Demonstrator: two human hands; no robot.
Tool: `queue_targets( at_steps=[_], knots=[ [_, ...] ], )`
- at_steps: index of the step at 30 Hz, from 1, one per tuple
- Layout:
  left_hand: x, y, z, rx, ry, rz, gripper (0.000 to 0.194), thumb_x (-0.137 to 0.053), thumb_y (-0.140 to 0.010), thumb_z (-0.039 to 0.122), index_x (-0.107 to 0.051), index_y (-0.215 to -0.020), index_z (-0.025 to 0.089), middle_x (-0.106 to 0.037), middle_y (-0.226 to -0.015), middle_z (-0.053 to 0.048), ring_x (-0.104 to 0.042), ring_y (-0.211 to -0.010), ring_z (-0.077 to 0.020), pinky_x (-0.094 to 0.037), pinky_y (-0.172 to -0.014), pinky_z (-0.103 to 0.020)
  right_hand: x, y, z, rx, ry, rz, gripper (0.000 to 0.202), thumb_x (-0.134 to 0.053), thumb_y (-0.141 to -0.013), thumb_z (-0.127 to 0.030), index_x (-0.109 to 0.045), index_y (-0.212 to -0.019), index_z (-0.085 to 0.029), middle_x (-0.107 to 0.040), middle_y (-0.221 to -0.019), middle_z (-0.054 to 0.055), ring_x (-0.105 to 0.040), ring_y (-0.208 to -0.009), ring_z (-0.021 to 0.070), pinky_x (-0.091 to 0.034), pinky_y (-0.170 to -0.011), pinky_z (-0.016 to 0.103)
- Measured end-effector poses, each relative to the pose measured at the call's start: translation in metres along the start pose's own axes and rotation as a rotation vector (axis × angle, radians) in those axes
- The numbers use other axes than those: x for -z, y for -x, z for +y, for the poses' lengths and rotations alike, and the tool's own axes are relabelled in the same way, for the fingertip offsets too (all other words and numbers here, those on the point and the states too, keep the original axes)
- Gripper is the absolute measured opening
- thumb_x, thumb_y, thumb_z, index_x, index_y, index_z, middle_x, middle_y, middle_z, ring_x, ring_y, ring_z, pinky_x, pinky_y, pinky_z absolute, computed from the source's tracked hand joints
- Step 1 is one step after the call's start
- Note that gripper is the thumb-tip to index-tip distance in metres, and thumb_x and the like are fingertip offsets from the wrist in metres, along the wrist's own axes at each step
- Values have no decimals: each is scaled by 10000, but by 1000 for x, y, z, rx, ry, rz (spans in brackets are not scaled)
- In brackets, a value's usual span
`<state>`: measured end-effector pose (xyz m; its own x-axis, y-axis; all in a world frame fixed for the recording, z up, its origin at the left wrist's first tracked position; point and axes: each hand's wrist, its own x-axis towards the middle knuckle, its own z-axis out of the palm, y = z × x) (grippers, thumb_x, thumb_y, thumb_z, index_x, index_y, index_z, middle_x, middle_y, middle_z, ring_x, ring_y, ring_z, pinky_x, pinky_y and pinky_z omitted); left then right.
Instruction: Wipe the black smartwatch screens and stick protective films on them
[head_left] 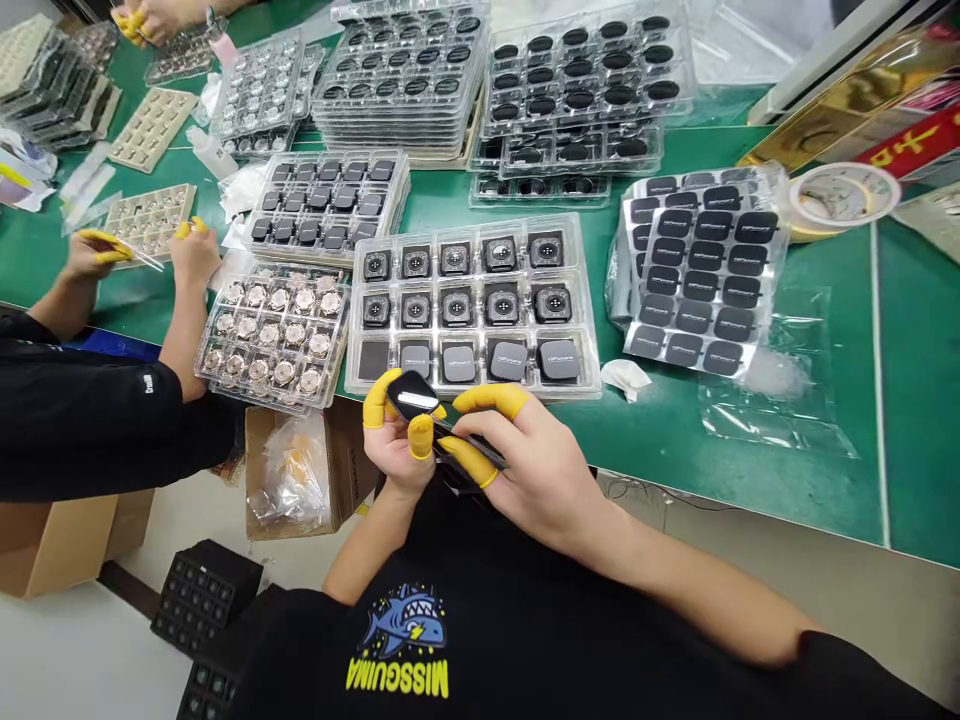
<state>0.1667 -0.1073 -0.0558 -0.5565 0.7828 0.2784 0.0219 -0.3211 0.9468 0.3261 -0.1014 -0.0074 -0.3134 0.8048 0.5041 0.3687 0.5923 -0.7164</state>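
My left hand, with yellow finger covers, grips a black square watch body with a shiny face, just in front of the tray's near edge. At its right side my right hand has thumb and index finger pressed close to the watch's lower edge; what they hold, if anything, is too small to make out. Behind them lies a clear tray with watch bodies in its two back rows. Its front row has grey-covered pieces and, at the left end, a flat dark square.
Sheets of dark stickers, a tape roll and crumpled tissue lie to the right. Trays of round black parts are stacked behind. At left are a tray of round watch parts and another person's hands.
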Motion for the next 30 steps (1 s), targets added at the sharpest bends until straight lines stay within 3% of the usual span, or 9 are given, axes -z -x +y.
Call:
queue_targets(
  at_steps=[4,10,17,21,25,28,30],
  knots=[
    [-7,-2,8,27,9,11,585,-961,-849,624,-802,-1198,182,-807,-800,-12,-707,-574,-106,-570,-574,-194,-5,3,3,67,72,54,181,-699,-1034,-78,-691,-1098,-247,-789,-1151,117,-728,-1040,278,-638,-852,427],
    [-11,-6,22,189,92,-25,581,-913,-887,673,-813,-1126,153,-752,-661,3,-642,-484,-88,-504,-498,-171,-7,8,12,251,52,151,257,-697,-1028,-69,-733,-1087,-317,-810,-1080,61,-767,-1113,267,-634,-863,458],
    [-10,-10,26,345,128,-56,704,-955,-757,776,-806,-1091,175,-699,-575,37,-605,-417,-92,-429,-423,-168,1,8,15,430,-16,71,289,-789,-961,-52,-774,-972,-340,-836,-1001,5,-808,-1117,260,-638,-878,470],
    [-6,-12,21,326,140,-97,691,-932,-782,784,-821,-1096,179,-706,-580,22,-631,-423,-106,-470,-424,-177,5,13,7,507,-72,15,261,-767,-984,-92,-776,-937,-350,-849,-1041,-11,-813,-1078,241,-661,-881,455],
    [5,-11,11,181,156,-211,662,-994,-762,694,-832,-1193,219,-742,-637,18,-660,-431,-121,-530,-435,-194,30,10,0,252,-366,-85,124,-711,-1072,-213,-773,-1090,-319,-822,-1198,88,-780,-1158,275,-689,-911,460],
    [17,-14,3,95,90,-357,702,-1048,-705,643,-838,-1234,232,-773,-701,3,-724,-497,-157,-627,-516,-244,62,-13,6,-10,-449,-175,32,-737,-1086,-298,-759,-1091,-321,-797,-1235,104,-778,-1176,314,-692,-972,495],
    [23,-17,0,53,19,-437,759,-1064,-651,664,-850,-1235,230,-768,-703,4,-714,-504,-155,-632,-520,-250,80,-36,15,-136,-452,-235,114,-731,-1099,-384,-760,-1023,-305,-792,-1205,99,-782,-1141,322,-684,-990,508]
  ],
)
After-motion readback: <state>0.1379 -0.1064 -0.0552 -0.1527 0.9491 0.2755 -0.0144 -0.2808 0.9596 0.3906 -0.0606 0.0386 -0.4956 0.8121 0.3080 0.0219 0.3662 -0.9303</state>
